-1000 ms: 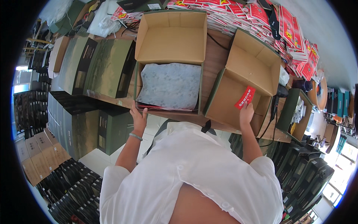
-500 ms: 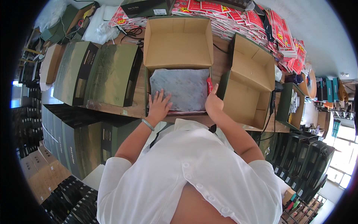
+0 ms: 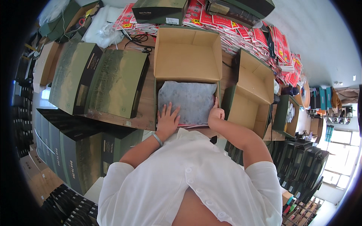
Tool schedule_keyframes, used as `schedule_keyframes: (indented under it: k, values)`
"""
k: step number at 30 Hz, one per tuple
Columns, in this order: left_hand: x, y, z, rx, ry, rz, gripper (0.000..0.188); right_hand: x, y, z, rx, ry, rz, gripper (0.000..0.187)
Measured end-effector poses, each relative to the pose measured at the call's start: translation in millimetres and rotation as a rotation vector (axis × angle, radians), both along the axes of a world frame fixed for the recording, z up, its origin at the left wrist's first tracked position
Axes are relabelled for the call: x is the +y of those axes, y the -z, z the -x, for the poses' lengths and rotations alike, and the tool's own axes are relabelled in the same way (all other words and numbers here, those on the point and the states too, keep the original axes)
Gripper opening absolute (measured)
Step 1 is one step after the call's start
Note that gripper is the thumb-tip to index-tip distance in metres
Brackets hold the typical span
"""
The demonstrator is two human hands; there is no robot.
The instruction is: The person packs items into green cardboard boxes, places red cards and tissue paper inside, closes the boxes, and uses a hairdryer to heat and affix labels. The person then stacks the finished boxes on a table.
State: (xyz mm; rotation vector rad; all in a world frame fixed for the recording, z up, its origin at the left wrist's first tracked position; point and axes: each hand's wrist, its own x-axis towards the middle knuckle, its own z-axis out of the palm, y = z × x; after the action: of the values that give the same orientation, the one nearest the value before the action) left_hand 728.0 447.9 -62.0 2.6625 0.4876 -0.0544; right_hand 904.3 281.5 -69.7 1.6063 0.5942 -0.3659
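Note:
An opened green shoebox (image 3: 156, 94) with a brown cardboard inside stands in front of me, its lid (image 3: 187, 54) raised at the back. Grey tissue paper (image 3: 192, 100) covers what lies in it, hiding the contents. My left hand (image 3: 168, 121) rests flat on the paper's near left part, fingers spread. At the box's right side is my right hand (image 3: 216, 113). Its index finger points away from me along the inner edge of the wall, while the other fingers are curled, and I see nothing held there. A strip of red (image 3: 188, 125) shows under the paper's near edge.
A second open, bare-bottomed box (image 3: 247, 107) stands close on the right. Two closed green boxes (image 3: 118, 81) lie to the left. Piles of red printed packets (image 3: 226, 32) line the back, with black scissors (image 3: 146, 49) left of them. Stacked boxes (image 3: 83, 158) flank the table below.
The red packet at the box's right side has gone out of sight beside the paper. My right hand has moved nearer me along that edge. My left hand stays flat on the paper.

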Motion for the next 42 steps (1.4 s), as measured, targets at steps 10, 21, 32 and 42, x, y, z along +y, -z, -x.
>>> schedule_keyframes:
  k: [10, 21, 32, 42]
  values:
    - [0, 0, 1, -0.025, -0.055, 0.092, 0.041, 83, -91, -144, 0.294, 0.35, -1.037, 0.029]
    - [3, -19, 10, -0.212, -0.001, 0.098, 0.027, 46, -11, -223, 0.282, 0.598, -1.755, 0.043]
    - [84, 11, 77, -0.447, -0.762, 1.468, 0.053, -88, -85, -106, 1.253, 0.887, -2.119, 0.051]
    - [56, 8, 55, -0.101, -0.491, 0.999, 0.079, -61, -34, 34, 0.377, 0.644, -1.824, 0.068]
